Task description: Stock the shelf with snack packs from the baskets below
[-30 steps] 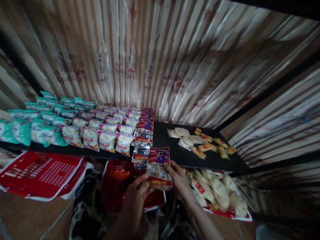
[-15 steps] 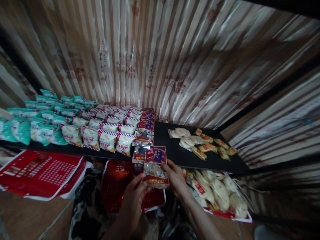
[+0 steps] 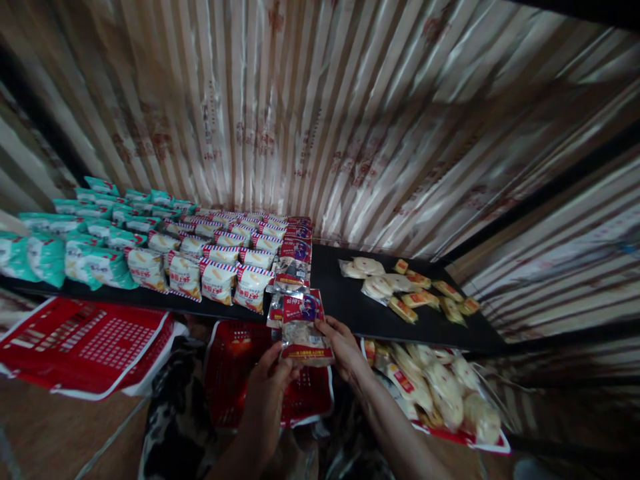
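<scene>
Between my hands is a red snack packet [image 3: 303,328] with a clear window showing pale pieces. My left hand [image 3: 270,381] pinches its lower left corner. Fingers of my right hand [image 3: 341,347] grip its right edge. Partly behind it, another red packet [image 3: 275,311] shows at the shelf's front edge; I cannot tell whether it is held too. A row of matching red packets [image 3: 294,264] runs back along the black shelf [image 3: 333,283], right beside white snack bags with striped tops [image 3: 218,280].
Teal bags [image 3: 85,260] fill the shelf's left end. Flat white packs [image 3: 367,267] and small yellow packs [image 3: 423,298] lie on its right. Below are a red basket [image 3: 225,400] between my knees, another red basket [image 3: 125,340] at left, and bagged white food [image 3: 440,387] at right.
The held packet has moved slightly up and left towards the row of red packets, and both hands have gone with it. The grip looks the same.
</scene>
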Available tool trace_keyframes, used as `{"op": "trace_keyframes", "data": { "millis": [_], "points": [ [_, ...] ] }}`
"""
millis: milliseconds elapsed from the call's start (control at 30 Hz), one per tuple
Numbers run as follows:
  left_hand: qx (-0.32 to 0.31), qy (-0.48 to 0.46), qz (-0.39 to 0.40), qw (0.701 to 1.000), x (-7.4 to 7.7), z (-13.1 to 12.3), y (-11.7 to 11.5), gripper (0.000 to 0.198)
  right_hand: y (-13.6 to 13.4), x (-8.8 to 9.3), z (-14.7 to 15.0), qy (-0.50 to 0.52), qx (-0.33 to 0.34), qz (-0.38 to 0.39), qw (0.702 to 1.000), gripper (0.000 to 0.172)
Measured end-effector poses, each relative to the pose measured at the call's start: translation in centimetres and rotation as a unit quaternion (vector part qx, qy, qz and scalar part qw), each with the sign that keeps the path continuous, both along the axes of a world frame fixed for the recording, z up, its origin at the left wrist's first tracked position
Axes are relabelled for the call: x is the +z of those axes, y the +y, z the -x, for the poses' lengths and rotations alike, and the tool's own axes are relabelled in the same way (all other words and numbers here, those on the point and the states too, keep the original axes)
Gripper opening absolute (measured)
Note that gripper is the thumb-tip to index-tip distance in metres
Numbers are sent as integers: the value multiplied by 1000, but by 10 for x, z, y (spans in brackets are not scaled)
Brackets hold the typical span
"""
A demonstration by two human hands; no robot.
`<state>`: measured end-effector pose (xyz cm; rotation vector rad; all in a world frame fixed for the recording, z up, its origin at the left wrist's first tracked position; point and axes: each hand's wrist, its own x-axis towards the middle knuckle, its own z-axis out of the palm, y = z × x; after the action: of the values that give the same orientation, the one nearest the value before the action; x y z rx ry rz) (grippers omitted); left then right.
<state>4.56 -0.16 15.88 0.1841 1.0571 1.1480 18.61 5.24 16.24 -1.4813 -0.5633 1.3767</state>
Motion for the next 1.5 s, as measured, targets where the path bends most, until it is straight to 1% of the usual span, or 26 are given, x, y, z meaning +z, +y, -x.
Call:
{"op": "trace_keyframes", "data": {
  "millis": [100,267,400,467,500,533,567,600,667,733,833,900,933,1000,1067,1133,1200,1233,1367,1500],
  "points": [
    [-1,3,3,1000,1,1,3,32,4,-1,0,7,17,5,1000,31],
    [-3,34,-9,999,0,3,10,37,12,-3,2,19,34,7,999,35],
    [-6,44,-22,999,1,3,14,41,13,-9,0,6,54,-4,998,38],
    [-12,59,-18,998,0,4,15,45,11,-14,-4,-47,63,-16,997,38],
    [-16,66,-15,998,-1,4,15,47,11,-16,-6,-101,59,-30,993,39],
    [-19,72,-13,997,-2,4,15,49,10,-17,-9,-176,47,-52,982,40],
    [-21,76,-11,997,-3,4,15,51,10,-17,-11,-266,32,-82,960,41],
    [-21,79,-11,997,-4,4,15,51,10,-15,-12,-358,24,-117,926,41],
    [-25,77,-15,997,-7,3,16,48,14,-11,-13,-509,40,-193,838,37],
    [-26,74,-15,997,-10,2,16,43,21,-4,-10,-592,98,-266,754,30],
    [-13,60,-3,998,-14,1,17,41,39,2,-3,-652,192,-336,651,26],
    [-15,51,-4,999,-17,2,17,40,50,2,1,-679,233,-349,602,27],
    [-20,48,-8,999,-18,3,17,39,55,2,2,-689,246,-350,585,26],
    [-27,48,-18,998,-19,5,18,37,64,0,1,-704,260,-349,560,22],
    [-26,54,-17,998,-19,6,18,36,69,-3,-1,-714,267,-352,543,17],
    [-28,60,-16,998,-20,5,19,36,73,-5,-4,-719,275,-359,528,16],
    [-37,64,-25,997,-22,4,20,34,75,-6,-7,-716,284,-369,520,18],
    [-41,66,-34,996,-24,4,20,33,75,-6,-8,-713,287,-373,520,18],
    [-45,89,-53,994,-32,3,21,32,75,-6,-11,-701,273,-372,543,17],
    [-35,111,-47,992,-38,3,23,37,72,-10,-13,-688,262,-367,569,16]
  ]
}}
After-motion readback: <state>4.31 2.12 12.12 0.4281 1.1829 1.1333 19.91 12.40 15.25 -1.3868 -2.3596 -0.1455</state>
